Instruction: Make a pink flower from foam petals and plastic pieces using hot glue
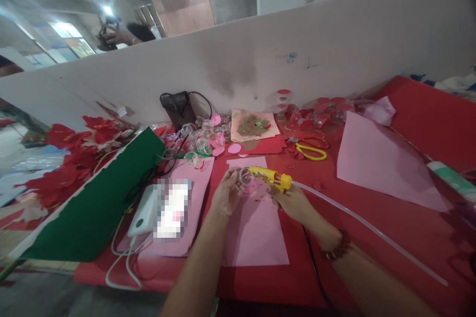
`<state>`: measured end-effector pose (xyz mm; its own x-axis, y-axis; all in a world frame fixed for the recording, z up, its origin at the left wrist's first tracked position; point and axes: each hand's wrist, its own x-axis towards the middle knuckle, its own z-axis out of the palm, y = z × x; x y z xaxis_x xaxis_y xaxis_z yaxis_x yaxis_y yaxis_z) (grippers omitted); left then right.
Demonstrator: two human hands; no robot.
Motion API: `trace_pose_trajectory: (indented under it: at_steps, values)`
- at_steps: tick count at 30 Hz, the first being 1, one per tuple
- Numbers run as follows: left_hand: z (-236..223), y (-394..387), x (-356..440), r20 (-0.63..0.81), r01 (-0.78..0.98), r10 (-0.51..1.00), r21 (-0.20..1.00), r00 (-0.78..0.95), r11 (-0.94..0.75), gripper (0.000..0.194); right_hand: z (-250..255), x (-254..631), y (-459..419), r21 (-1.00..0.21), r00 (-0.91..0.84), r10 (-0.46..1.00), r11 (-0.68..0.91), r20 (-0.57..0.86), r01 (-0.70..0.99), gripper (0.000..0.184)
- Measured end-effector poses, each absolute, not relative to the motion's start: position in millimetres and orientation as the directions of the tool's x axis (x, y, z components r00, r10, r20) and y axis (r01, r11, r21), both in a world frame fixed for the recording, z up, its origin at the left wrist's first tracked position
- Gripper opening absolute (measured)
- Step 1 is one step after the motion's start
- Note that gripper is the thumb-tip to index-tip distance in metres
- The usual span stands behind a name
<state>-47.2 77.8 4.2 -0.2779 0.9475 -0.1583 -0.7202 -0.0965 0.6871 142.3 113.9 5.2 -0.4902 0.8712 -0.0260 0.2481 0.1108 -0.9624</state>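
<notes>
My right hand (292, 200) grips a yellow glue gun (269, 176) whose nozzle points left at a small clear plastic ball (245, 176). A long translucent glue stick (372, 230) trails out of the gun's back to the right. My left hand (227, 192) pinches the clear ball from the left, fingers curled round it. Both hands hover above a pink paper sheet (256, 233) lying on the red table cover (372, 257). A beaded bracelet sits on my right wrist.
Several clear balls (199, 138) and pink discs lie behind the hands. Yellow-handled scissors (311, 151), a green sheet (96, 198), red flowers (74, 153), a white power bank (143, 210) with cables, a large pink sheet (383, 158) and a grey partition wall (260, 59) surround the work area.
</notes>
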Motion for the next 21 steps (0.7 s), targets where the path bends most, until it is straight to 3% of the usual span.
trace_pose_trajectory:
  at_steps: [6, 13, 21]
  values:
    - [3, 79, -48, -0.151, -0.704, 0.946, 0.702, -0.286, -0.101, 0.009, 11, 143, 112, -0.956, -0.499, 0.866, 0.121, -0.030, 0.267, 0.055]
    - [3, 78, -48, -0.156, -0.742, 0.955, 0.664, -0.253, -0.088, 0.018, 17, 143, 111, -0.942, -0.478, 0.878, 0.142, -0.021, 0.303, 0.055]
    - [4, 78, -48, -0.218, -0.750, 0.935, 0.657, -0.281, -0.073, 0.015, 21, 142, 109, -0.955, -0.524, 0.852, 0.157, 0.001, 0.253, 0.054]
